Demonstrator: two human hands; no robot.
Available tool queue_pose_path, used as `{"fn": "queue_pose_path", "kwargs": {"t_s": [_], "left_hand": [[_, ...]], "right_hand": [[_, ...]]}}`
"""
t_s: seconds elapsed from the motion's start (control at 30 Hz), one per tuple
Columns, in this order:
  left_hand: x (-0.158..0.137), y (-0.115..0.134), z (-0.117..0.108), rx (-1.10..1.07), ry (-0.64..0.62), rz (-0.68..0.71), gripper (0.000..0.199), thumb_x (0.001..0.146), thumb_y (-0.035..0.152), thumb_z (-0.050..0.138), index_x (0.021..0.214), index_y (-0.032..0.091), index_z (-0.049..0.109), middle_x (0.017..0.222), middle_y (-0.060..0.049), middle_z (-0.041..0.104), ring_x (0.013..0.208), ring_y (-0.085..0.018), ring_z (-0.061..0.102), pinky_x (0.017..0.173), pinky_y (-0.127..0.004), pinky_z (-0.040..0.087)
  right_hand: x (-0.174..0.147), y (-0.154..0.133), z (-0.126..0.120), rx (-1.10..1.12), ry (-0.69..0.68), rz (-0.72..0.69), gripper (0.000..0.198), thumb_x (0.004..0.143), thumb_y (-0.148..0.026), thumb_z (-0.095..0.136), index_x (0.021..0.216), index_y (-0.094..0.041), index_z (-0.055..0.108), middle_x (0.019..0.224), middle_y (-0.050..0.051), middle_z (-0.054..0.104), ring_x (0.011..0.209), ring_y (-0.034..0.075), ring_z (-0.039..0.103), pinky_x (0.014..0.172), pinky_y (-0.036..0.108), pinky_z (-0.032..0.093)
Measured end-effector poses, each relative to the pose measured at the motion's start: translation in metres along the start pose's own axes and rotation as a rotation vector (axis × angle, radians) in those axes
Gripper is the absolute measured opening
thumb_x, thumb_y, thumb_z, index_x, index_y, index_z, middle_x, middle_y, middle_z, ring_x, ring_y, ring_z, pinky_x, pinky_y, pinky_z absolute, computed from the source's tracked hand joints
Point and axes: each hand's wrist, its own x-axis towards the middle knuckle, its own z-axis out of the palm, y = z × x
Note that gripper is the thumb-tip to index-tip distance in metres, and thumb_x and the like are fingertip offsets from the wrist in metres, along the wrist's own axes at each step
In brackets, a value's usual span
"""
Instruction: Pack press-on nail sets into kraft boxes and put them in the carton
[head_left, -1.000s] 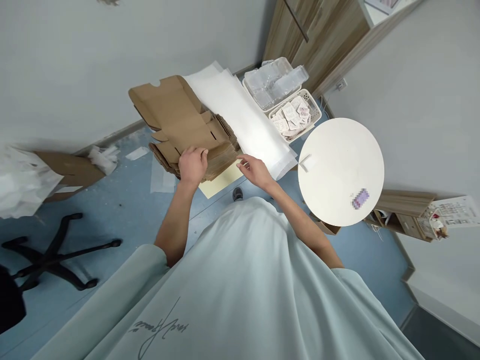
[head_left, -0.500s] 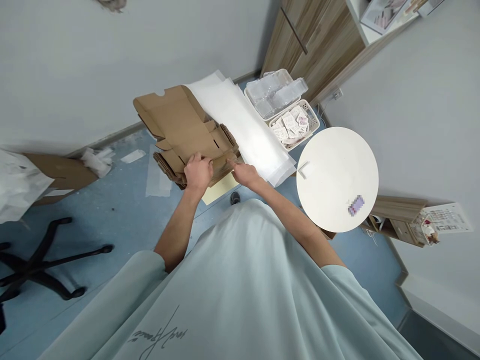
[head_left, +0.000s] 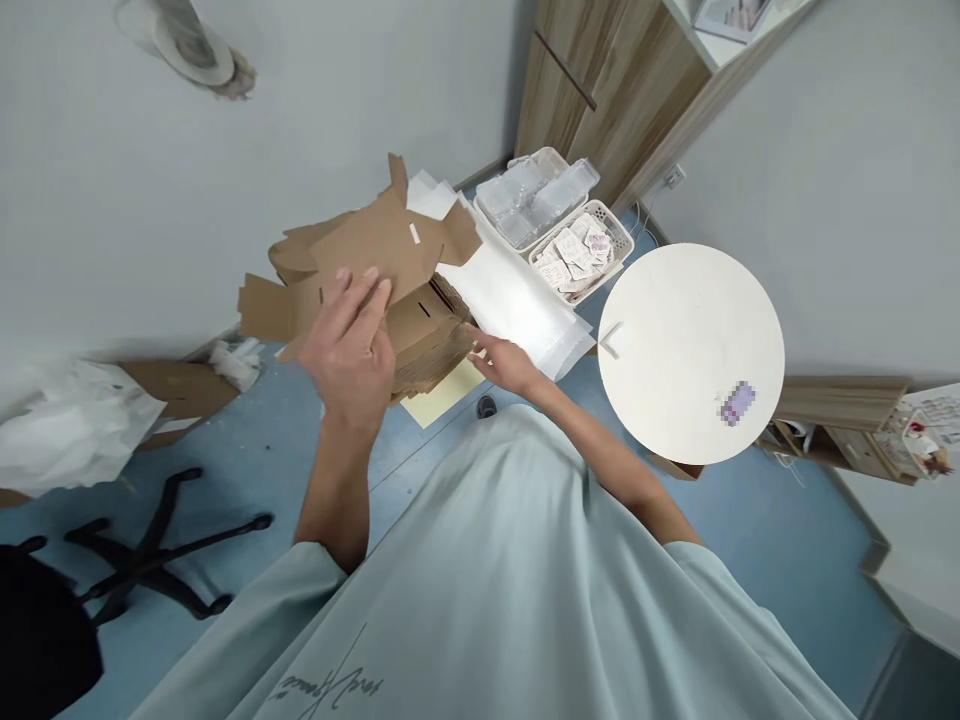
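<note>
A flattened brown cardboard box (head_left: 375, 245) is raised and tilted above a stack of flat cardboard boxes (head_left: 424, 345). My left hand (head_left: 349, 345) grips its near edge, the fingers stretched over the cardboard; the thumb is hard to make out. My right hand (head_left: 506, 362) is at the right corner of the stack, its fingertips touching or very near the edges. Its fingers are slightly bent and apart, with nothing visible between them. White sheets (head_left: 517, 310) lie beside the stack, and a pale yellow sheet (head_left: 442, 395) shows below it.
Behind the white sheets are a bin of clear plastic boxes (head_left: 536, 195) and a white basket (head_left: 626, 240) of small printed cards. A round white table (head_left: 690, 350) stands at the right. A wheeled chair base (head_left: 150, 555) and white plastic bags (head_left: 75, 425) are at the left.
The top flat box has come up off the stack and tilted, with my left hand on it. My right hand remains by the stack's right corner. The view has shifted slightly.
</note>
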Motion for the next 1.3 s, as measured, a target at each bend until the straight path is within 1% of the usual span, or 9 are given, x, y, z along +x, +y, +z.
{"fn": "queue_pose_path", "kwargs": {"t_s": [0.1,0.23,0.33,0.43,0.57,0.73,0.97,1.13,1.3], "left_hand": [[0.015,0.040,0.011,0.002,-0.044,0.115,0.047,0.124,0.031,0.043,0.155,0.036,0.077,0.154,-0.004,0.080,0.161,-0.030,0.064,0.139,-0.060,0.053],[0.020,0.083,0.056,-0.089,-0.277,0.218,0.049,0.124,0.031,0.038,0.158,0.035,0.074,0.157,-0.005,0.079,0.166,-0.030,0.058,0.139,-0.061,0.051],[0.016,0.114,0.098,-0.162,-0.423,0.323,0.053,0.123,0.029,0.035,0.162,0.035,0.070,0.161,-0.006,0.077,0.170,-0.030,0.054,0.138,-0.061,0.051],[0.009,0.151,0.139,-0.237,-0.505,0.466,0.057,0.122,0.020,0.033,0.164,0.034,0.069,0.164,-0.007,0.074,0.171,-0.027,0.051,0.135,-0.056,0.054],[-0.009,0.200,0.199,-0.285,-0.623,0.588,0.060,0.121,0.014,0.031,0.166,0.033,0.067,0.166,-0.008,0.072,0.171,-0.026,0.050,0.134,-0.054,0.056],[-0.047,0.247,0.291,-0.307,-0.850,0.639,0.061,0.120,0.012,0.031,0.164,0.031,0.068,0.166,-0.009,0.071,0.171,-0.026,0.049,0.137,-0.056,0.053],[-0.118,0.301,0.406,-0.256,-1.223,0.671,0.059,0.118,0.011,0.033,0.165,0.021,0.068,0.170,-0.014,0.066,0.175,-0.029,0.045,0.143,-0.061,0.045],[-0.159,0.322,0.456,-0.152,-1.451,0.654,0.062,0.115,0.005,0.030,0.166,0.013,0.065,0.178,-0.017,0.058,0.178,-0.029,0.040,0.147,-0.060,0.036],[-0.190,0.325,0.482,0.036,-1.641,0.602,0.066,0.109,0.002,0.033,0.166,0.012,0.065,0.181,-0.021,0.053,0.177,-0.034,0.041,0.144,-0.061,0.039]], "right_hand": [[-0.040,0.007,-0.048,0.273,0.247,0.067,0.048,0.117,-0.057,0.059,0.147,-0.025,0.078,0.132,0.011,0.086,0.099,0.027,0.085,0.095,0.042,0.069],[-0.109,0.013,-0.121,0.427,0.607,0.150,0.062,0.110,-0.082,0.058,0.118,-0.026,0.083,0.117,0.008,0.085,0.098,0.026,0.084,0.087,0.041,0.071],[-0.159,0.026,-0.158,0.435,0.797,0.236,0.063,0.104,-0.087,0.063,0.112,-0.027,0.081,0.111,0.007,0.082,0.094,0.024,0.084,0.077,0.038,0.071],[-0.199,0.058,-0.173,0.429,0.943,0.322,0.058,0.099,-0.083,0.074,0.108,-0.026,0.079,0.111,0.007,0.080,0.089,0.024,0.083,0.069,0.036,0.070],[-0.247,0.124,-0.174,0.493,1.053,0.443,0.055,0.098,-0.080,0.077,0.103,-0.026,0.075,0.101,0.006,0.079,0.075,0.021,0.080,0.059,0.035,0.066],[-0.307,0.212,-0.166,0.589,1.170,0.614,0.052,0.099,-0.076,0.078,0.100,-0.025,0.071,0.099,0.003,0.079,0.064,0.017,0.075,0.059,0.034,0.065],[-0.374,0.328,-0.141,0.746,1.116,0.760,0.055,0.095,-0.077,0.079,0.100,-0.024,0.067,0.106,0.004,0.080,0.065,0.013,0.073,0.053,0.026,0.052],[-0.394,0.393,-0.113,0.899,1.072,0.889,0.042,0.095,-0.060,0.082,0.098,-0.022,0.064,0.103,0.002,0.078,0.064,0.010,0.071,0.053,0.023,0.046],[-0.398,0.430,-0.076,1.016,0.971,1.069,0.022,0.098,-0.038,0.077,0.098,-0.022,0.062,0.099,-0.002,0.075,0.065,0.009,0.070,0.060,0.020,0.050]]}}
